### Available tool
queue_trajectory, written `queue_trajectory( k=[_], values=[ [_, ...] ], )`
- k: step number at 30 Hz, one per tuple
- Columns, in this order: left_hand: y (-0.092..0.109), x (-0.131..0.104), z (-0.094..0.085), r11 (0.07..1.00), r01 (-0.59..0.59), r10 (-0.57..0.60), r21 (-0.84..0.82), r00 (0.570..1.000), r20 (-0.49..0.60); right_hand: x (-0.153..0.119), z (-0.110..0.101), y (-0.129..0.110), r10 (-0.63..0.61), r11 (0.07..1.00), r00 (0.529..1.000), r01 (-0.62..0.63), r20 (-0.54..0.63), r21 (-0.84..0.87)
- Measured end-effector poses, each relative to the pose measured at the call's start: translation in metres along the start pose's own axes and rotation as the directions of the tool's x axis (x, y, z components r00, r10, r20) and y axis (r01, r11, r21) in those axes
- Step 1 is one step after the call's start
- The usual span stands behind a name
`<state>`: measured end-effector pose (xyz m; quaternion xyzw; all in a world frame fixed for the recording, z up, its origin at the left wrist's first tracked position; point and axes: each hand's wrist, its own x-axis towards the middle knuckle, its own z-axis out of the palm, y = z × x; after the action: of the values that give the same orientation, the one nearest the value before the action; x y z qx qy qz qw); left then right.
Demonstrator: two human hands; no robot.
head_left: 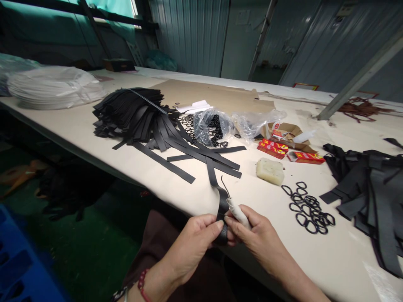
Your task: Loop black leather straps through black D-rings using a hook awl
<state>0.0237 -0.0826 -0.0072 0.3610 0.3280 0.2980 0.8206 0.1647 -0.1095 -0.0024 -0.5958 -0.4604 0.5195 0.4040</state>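
While the looped black leather-like strap is pinched between the thumb and curled fingers of the left hand at the near table edge, its far end is laid toward the strap pile. By the right hand, a curved dark metal hook with a white-wrapped handle is gripped, hook end upward, the fingertips being closed against the same strap. On the cream-coloured tabletop, a large bundle of black straps is seen ahead and to the left, with a clear plastic bag of black rings just beside its loose ends. Farther right, a pale yellowish block is placed near red-and-yellow small boxes; loose black D-shaped rings are scattered between the block and a second pile of black straps.
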Motion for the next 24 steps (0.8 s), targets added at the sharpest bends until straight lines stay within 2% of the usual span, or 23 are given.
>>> queue_trajectory(
  k=[5,8,10,12,16,17,18,21,22,24],
  values=[
    [-0.003,0.001,0.003,0.998,-0.02,0.021,0.066,1.0,-0.011,-0.004,-0.002,0.007,-0.023,0.996,1.0,0.024,-0.009,0.081],
    [-0.005,0.002,0.005,0.994,-0.034,0.037,0.107,0.999,-0.021,-0.006,-0.004,0.016,-0.136,0.989,0.988,0.14,-0.075,0.041],
    [-0.006,0.002,0.007,0.989,-0.055,0.06,0.134,0.998,-0.03,-0.007,-0.006,0.023,-0.3,0.953,0.949,0.293,-0.101,-0.075],
    [-0.007,0.003,0.008,0.983,-0.076,0.081,0.166,0.996,-0.025,-0.008,-0.007,0.028,-0.462,0.876,0.881,0.436,-0.103,-0.205],
    [-0.01,0.002,0.011,0.987,-0.084,0.088,0.138,0.996,-0.022,-0.015,-0.01,0.032,-0.614,0.731,0.786,0.532,-0.072,-0.427],
    [-0.011,0.002,0.011,0.991,-0.074,0.078,0.112,0.997,-0.03,-0.018,-0.011,0.033,-0.663,0.667,0.748,0.564,-0.041,-0.487],
    [-0.012,0.001,0.011,0.995,-0.057,0.06,0.082,0.998,-0.035,-0.021,-0.013,0.034,-0.73,0.567,0.683,0.61,0.005,-0.553],
    [-0.016,0.0,0.01,1.0,0.005,-0.005,0.025,1.0,-0.005,-0.027,-0.017,0.038,-0.881,0.182,0.434,0.677,0.188,-0.714],
    [-0.017,0.0,0.01,1.0,0.013,-0.013,0.025,1.0,-0.009,-0.028,-0.019,0.039,-0.897,0.085,0.374,0.67,0.236,-0.738],
    [-0.019,0.0,0.01,0.998,0.007,-0.004,0.063,0.999,-0.045,-0.028,-0.022,0.039,-0.906,-0.015,0.311,0.655,0.288,-0.755]
  ],
)
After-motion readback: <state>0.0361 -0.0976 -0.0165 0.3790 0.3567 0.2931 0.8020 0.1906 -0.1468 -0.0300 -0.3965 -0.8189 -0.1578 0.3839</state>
